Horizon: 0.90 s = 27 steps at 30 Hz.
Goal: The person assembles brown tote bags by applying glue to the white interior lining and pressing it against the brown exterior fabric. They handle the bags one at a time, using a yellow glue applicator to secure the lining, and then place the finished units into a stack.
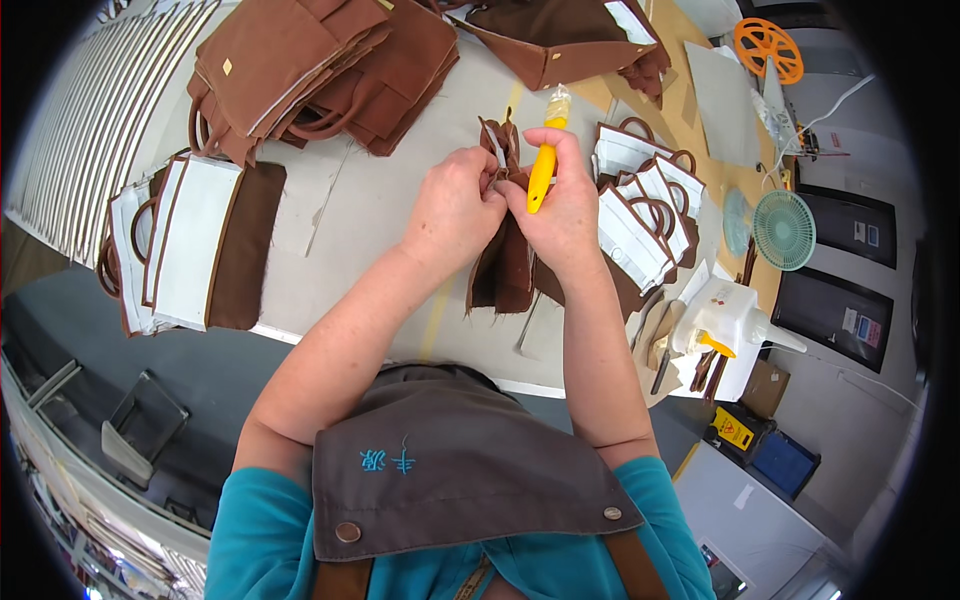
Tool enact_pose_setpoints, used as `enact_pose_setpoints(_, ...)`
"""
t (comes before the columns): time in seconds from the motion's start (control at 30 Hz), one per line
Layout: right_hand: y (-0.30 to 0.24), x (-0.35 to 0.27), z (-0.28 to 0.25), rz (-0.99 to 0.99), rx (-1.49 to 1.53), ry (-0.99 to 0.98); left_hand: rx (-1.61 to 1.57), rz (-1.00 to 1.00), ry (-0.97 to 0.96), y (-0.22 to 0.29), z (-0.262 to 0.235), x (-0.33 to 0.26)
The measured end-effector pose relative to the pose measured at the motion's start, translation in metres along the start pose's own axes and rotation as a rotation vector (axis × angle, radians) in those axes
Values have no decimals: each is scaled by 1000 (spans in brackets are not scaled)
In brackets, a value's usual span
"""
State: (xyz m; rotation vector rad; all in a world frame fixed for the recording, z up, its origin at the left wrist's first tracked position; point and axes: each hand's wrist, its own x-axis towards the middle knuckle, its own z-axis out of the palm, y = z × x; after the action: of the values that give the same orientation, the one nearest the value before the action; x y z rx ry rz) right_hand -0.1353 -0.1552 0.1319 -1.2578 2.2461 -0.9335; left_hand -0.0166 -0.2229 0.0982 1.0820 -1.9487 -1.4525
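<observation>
On the grey counter [350, 215] between stacked brown bags, your left hand [455, 210] pinches shut on the brown fabric piece [505, 265] hanging lengthwise toward you, right hand [562, 210] gripping the yellow tool [541, 170] upright beside it.

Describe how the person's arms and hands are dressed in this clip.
Both forearms are bare, with no gloves on the left hand or right hand. Short teal sleeves end above the elbows, under a grey-brown apron with brown straps and metal snaps.
</observation>
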Motion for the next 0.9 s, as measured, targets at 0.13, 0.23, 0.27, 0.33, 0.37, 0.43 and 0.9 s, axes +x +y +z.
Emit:
enact_pose_setpoints(0.13, -6, 4, -3, 9, 9, -33, 48, 66, 4, -1, 3, -1)
enact_pose_setpoints(0.23, -6, 6, -3, -42, -85, -11, 123, 115, 0, -1, 3, 3)
enact_pose_setpoints(0.27, -3, 6, -3, -71, -77, 8, 152, 139, 13, -4, 5, 2)
enact_pose_setpoints(0.33, 4, 6, -3, -128, -62, 45, 177, 170, 33, -6, 7, 2)
enact_pose_setpoints(0.37, 5, 5, -2, -118, -44, 45, 172, 177, 36, -7, 10, 3)
enact_pose_setpoints(0.43, 6, 4, -1, -98, -10, 45, 191, 148, 37, -7, 11, 1)
enact_pose_setpoints(0.9, 14, 7, -4, -133, 6, 9, 193, 57, -65, -9, 10, 17)
